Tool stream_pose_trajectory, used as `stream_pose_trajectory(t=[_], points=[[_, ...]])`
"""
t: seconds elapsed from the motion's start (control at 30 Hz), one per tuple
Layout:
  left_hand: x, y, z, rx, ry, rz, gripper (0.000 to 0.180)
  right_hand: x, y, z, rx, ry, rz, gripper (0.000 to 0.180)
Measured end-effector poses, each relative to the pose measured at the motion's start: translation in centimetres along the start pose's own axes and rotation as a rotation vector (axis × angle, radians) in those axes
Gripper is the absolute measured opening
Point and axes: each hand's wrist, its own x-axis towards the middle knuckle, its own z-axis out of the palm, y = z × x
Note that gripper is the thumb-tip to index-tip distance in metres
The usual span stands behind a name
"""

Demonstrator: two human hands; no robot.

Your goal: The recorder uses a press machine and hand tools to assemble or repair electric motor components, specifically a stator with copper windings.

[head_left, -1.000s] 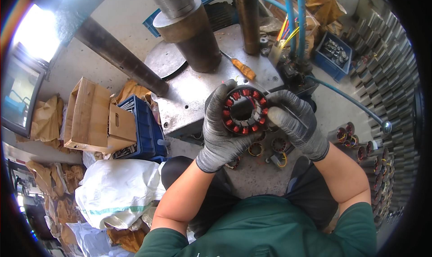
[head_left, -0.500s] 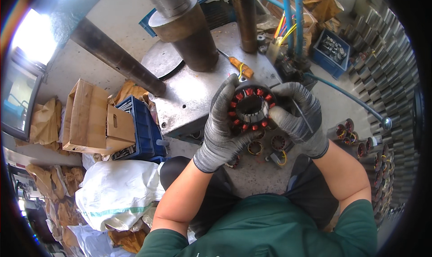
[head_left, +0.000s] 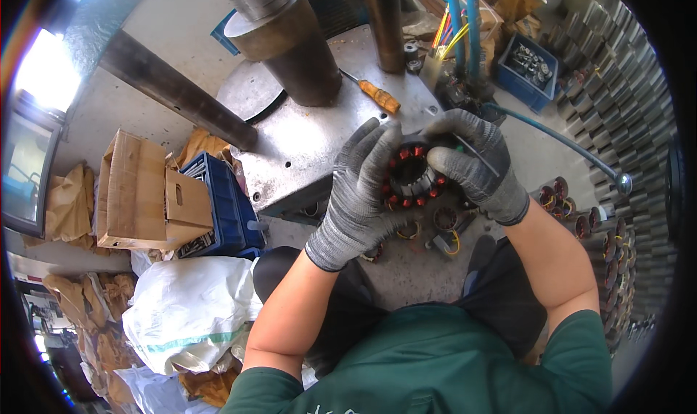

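Both my hands wear grey knit gloves. Between them is a motor stator [head_left: 416, 190], a dark ring with red wire windings around its open centre. My left hand [head_left: 348, 196] grips its left side, the fingers up along the rim and the thumb below. On the right side, my right hand [head_left: 479, 169] has thumb and fingers closed on the rim. A thin metal rod [head_left: 476, 155] also lies in the right hand, slanting across the fingers; its far end is hidden. Beyond the stator, a screwdriver-like tool with a wooden handle [head_left: 380, 96] rests on the steel press table [head_left: 319, 142].
Thick steel columns [head_left: 381, 29] and a heavy cylinder [head_left: 294, 51] stand on the table. More stators [head_left: 445, 218] sit below my hands and at right, near stacked metal rings [head_left: 613, 95]. A blue hose [head_left: 559, 134] arches at right. Left are a cardboard box [head_left: 134, 189] and blue crate [head_left: 232, 203].
The stator has tilted slightly in my hands, and the yellow wire seen above its top edge is out of sight. My left fingers have straightened somewhat along the rim. The whole view has shifted slightly.
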Motion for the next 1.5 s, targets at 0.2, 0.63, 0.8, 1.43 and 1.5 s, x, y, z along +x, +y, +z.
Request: stream_pose_trajectory(t=[0.2,0.63,0.8,1.43,1.5], points=[[0.3,0.3,-0.2,-0.055,-0.189,0.036,0.129,0.5,0.4,0.2,0.034,-0.109,-0.030,0.029],[-1.7,-0.3,1.5,-0.359,-0.069,-0.147,0.114,0.8,0.8,0.6,0.032,-0.132,0.035,0.023],[-1.7,-1.1,1.0,-0.062,0.171,-0.013,0.108,0.4,-0.8,0.3,0.261,-0.013,0.086,0.023],[0.0,-1.5,-1.0,0.074,0.223,0.204,0.086,-1.6,-3.9,0.0,-0.440,-0.275,-0.425,0.017],[0.0,-1.3,-1.0,0.077,0.216,0.197,0.085,-1.7,-3.9,0.0,-0.436,-0.285,-0.388,0.018]])
